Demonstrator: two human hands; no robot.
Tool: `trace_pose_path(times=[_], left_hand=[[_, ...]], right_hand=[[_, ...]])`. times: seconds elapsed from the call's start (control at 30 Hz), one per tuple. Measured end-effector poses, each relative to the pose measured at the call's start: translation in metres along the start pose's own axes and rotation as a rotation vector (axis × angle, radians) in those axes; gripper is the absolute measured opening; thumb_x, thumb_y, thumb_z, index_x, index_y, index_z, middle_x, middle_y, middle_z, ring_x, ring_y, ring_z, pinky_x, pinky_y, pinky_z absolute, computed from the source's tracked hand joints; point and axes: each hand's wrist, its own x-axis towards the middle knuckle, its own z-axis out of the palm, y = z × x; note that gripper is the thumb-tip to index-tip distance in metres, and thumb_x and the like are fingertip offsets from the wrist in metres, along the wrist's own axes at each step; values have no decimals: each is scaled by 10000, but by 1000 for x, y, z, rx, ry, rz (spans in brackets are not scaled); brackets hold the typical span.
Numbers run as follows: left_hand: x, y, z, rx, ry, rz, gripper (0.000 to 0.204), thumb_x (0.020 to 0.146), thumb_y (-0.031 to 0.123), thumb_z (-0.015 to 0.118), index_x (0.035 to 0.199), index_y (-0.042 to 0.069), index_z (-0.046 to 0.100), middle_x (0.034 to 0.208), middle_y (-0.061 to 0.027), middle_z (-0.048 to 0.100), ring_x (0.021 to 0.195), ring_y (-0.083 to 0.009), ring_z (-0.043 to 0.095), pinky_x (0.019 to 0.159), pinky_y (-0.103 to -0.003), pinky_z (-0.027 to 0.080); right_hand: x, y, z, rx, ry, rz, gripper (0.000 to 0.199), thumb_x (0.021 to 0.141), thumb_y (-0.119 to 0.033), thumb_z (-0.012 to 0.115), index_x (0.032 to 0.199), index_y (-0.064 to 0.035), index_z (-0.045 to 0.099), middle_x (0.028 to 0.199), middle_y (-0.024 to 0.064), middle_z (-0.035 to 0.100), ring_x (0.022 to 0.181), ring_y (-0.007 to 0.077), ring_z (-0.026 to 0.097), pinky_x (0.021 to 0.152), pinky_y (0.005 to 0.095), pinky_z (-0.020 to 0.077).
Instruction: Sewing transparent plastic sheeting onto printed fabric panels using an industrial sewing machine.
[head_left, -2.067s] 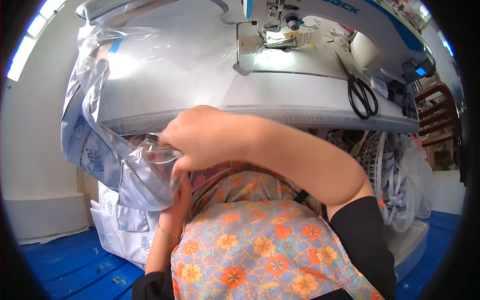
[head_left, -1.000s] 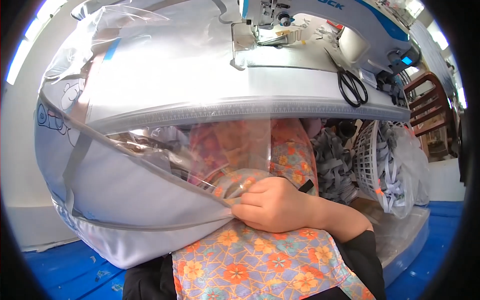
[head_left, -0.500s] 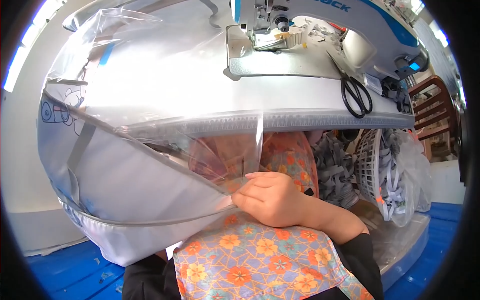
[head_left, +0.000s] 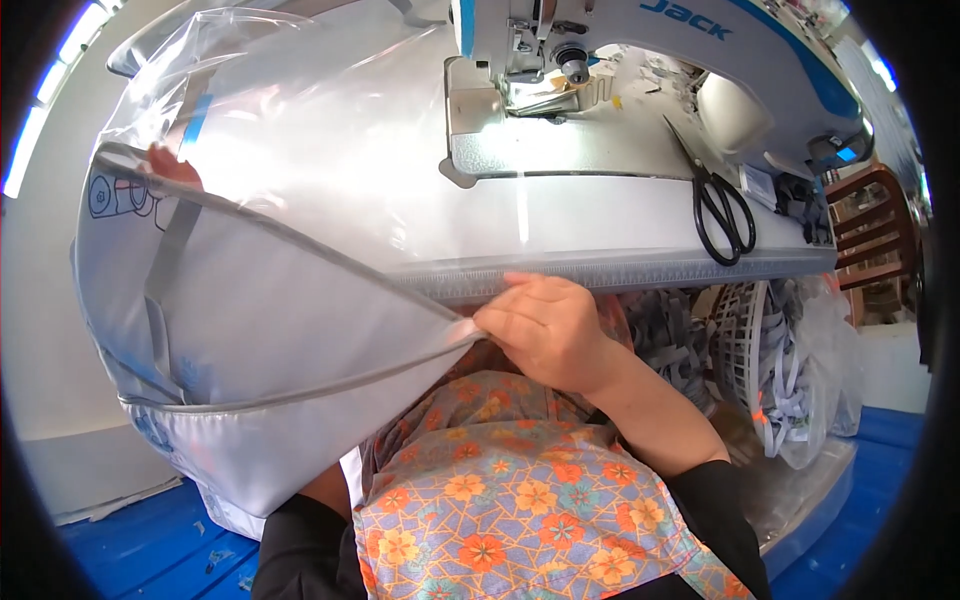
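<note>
1. Nearest, at the lower middle of the frame, is the floral apron (head_left: 500, 500).
2. Just above it, the right hand (head_left: 545, 330) pinches a corner of the pale fabric piece (head_left: 270, 300), which fills the left of the frame. Half a second ago this hand was lower; now it is up at the bench's front edge.
3. The left hand (head_left: 175, 168), hidden then, now shows its fingers over the grey-bound edge at upper left, its forearm passing beneath the fabric. I cannot tell whether it grips. The upper edge now runs nearly straight between the hands, which probably makes it easier to handle.
4. At right, the white basket (head_left: 738, 340) holds grey and white strips (head_left: 785, 380); a clear bag (head_left: 832, 360) hangs at its side.
5. Farther up, clear film (head_left: 165, 100) spreads over the bench (head_left: 610, 215), where black-handled scissors (head_left: 722, 215) lie right of centre.
6. Farthest, at the upper right, is the sewing machine (head_left: 690, 40).
</note>
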Motion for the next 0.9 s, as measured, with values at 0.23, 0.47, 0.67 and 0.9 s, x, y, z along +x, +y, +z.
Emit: trace_pose_path(times=[0.23,0.47,0.67,0.9], left_hand=[[98,-96,64,0,-38,-180,549,965,481,630,1368,112,578,1213,-69,648,1065,-175,645,984,-408,523],[105,-159,65,218,398,282,422,1038,309,539,1371,52,523,1409,-184,559,1344,-281,517,1148,-472,427],[119,-204,112,546,798,69,445,1045,308,520,1385,21,513,1360,-181,586,1259,-282,572,1090,-463,466],[39,-275,252,1250,27,-501,302,955,82,650,1238,-23,652,1309,-181,623,1215,-342,609,1048,-454,473]], right_hand=[[22,32,-5,-98,32,40,238,723,4,754,941,-63,684,837,51,705,778,243,700,819,408,597],[46,51,2,-124,31,127,205,752,29,735,941,-33,686,919,123,735,911,306,725,812,400,600],[58,65,4,-259,31,174,152,766,30,719,909,-19,700,977,138,743,981,304,724,835,380,592],[67,74,-10,-303,-80,123,122,774,23,679,889,-13,695,964,154,736,929,295,720,819,375,586]])
